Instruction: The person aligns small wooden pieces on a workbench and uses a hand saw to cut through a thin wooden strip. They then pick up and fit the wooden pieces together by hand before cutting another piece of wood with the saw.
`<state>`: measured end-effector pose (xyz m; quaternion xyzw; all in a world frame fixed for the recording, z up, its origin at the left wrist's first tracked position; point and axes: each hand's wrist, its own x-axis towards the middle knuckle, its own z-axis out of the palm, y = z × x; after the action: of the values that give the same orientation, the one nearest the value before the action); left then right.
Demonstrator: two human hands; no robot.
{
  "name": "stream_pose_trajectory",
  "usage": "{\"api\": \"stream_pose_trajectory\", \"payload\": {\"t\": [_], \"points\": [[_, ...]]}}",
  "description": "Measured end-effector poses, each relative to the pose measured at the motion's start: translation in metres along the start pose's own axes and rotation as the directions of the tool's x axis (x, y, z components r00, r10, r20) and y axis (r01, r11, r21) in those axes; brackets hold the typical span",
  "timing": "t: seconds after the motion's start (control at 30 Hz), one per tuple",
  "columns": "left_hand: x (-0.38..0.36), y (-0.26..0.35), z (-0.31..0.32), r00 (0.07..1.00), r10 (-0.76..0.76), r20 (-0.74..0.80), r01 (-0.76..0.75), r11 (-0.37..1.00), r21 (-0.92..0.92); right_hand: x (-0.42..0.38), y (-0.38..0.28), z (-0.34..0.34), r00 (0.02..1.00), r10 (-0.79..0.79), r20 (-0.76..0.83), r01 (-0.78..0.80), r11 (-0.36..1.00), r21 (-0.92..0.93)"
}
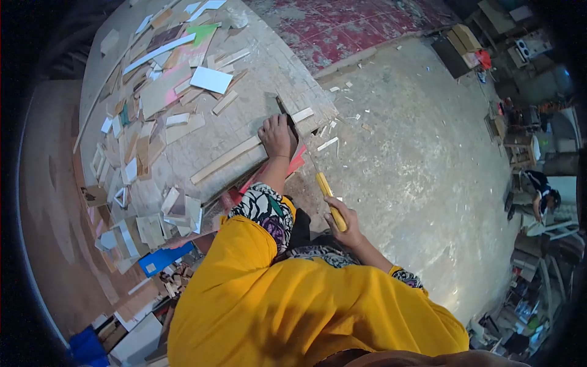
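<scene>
A long pale wood strip (229, 159) lies slantwise over the corner of the work table, its far end close to the table's edge. My left hand (276, 137) presses down on this strip with its fingers curled over it. In my right hand (343, 219) is the yellow handle of a hand saw (323, 184), fingers wrapped round it. The saw's thin blade runs up from the handle to the strip beside my left fingers, seen nearly edge-on. A dark, narrow piece (292, 126) shows right against those fingers; part of it is hidden.
Many wood and white board offcuts (177, 92) cover the far and left parts of the table (269, 67). Small scraps lie on the concrete floor (403, 153). A blue piece (164, 259) sticks out below the table's near edge. Another person (538, 194) bends over at far right.
</scene>
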<state>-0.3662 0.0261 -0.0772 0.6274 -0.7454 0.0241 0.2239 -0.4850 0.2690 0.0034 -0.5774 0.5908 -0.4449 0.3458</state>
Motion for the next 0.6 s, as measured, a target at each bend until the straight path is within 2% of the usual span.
{"api": "stream_pose_trajectory", "payload": {"t": [0.03, 0.17, 0.23, 0.33, 0.4, 0.47, 0.6], "points": [[0.0, 0.001, -0.001, 1.0, 0.021, -0.008, -0.021, 1.0, 0.007, -0.001, 0.0, -0.001, 0.997, -0.049, -0.054, 0.049, 0.999, 0.001], [0.002, 0.003, -0.005, 0.999, 0.046, -0.017, -0.046, 0.999, -0.007, 0.003, 0.002, -0.014, 0.996, 0.015, -0.087, -0.007, 0.996, 0.092], [0.002, 0.003, -0.006, 0.999, 0.043, -0.004, -0.043, 0.999, -0.012, 0.006, -0.001, -0.018, 0.997, 0.009, -0.077, -0.002, 0.996, 0.094], [0.002, 0.005, -0.01, 0.998, 0.064, -0.01, -0.064, 0.998, -0.006, 0.006, -0.006, -0.017, 0.997, 0.08, -0.011, -0.078, 0.992, 0.103], [0.001, 0.005, -0.012, 0.997, 0.054, 0.059, -0.056, 0.998, 0.024, 0.005, -0.006, -0.017, 0.997, 0.081, -0.004, -0.08, 0.991, 0.11], [0.001, 0.006, -0.01, 0.997, 0.058, 0.059, -0.059, 0.998, 0.022, 0.002, -0.001, -0.016, 0.993, 0.115, 0.014, -0.116, 0.985, 0.132], [0.002, 0.005, -0.012, 0.994, 0.059, 0.088, -0.058, 0.998, -0.019, 0.019, 0.007, -0.004, 0.995, 0.022, -0.097, -0.008, 0.989, 0.146]]}}
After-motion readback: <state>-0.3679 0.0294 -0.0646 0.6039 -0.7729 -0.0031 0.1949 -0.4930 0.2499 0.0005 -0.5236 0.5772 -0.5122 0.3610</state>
